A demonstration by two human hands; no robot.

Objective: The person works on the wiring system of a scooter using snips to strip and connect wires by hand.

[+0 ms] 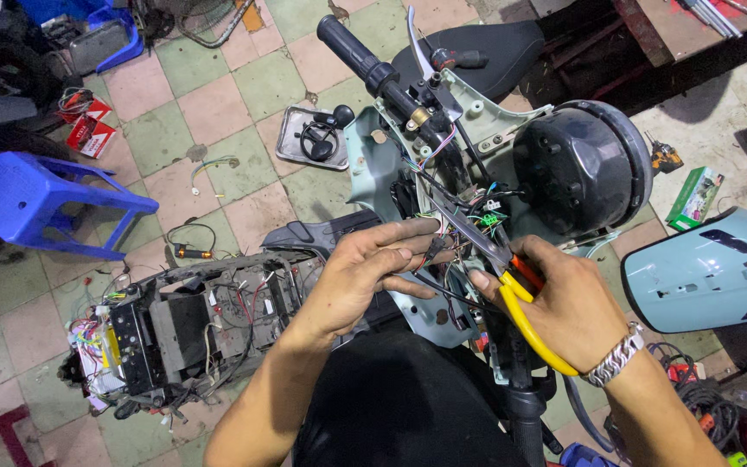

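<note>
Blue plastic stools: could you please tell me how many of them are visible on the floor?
1. The blue plastic stool lies tipped on the tiled floor at the left, well away from both hands. Another blue item at the top left is a tray, and clutter may hide more.

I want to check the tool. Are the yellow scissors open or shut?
Open: the blades of the scissors stand apart around the wires that the left hand holds.

One head-worn camera looks steeply down, close over the scooter's handlebar [391, 82] and tiled floor [209, 112].
</note>
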